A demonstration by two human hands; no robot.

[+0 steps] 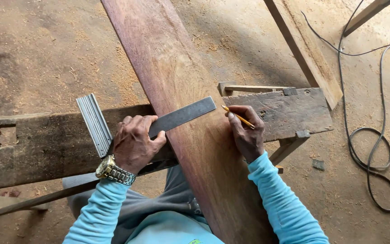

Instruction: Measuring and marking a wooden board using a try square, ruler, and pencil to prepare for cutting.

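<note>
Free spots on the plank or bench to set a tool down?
Bare: the bench end right of the right hand, and the plank above the square's blade. Crowded: between the left hand and pencil.

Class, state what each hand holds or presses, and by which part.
Left hand presses the try square down at the blade near its stock. Right hand grips a yellow pencil mid-shaft, tip near the blade's end.

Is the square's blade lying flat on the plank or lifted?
Flat: the steel blade lies across the plank, pressed down by the left hand; no gap shows.
</note>
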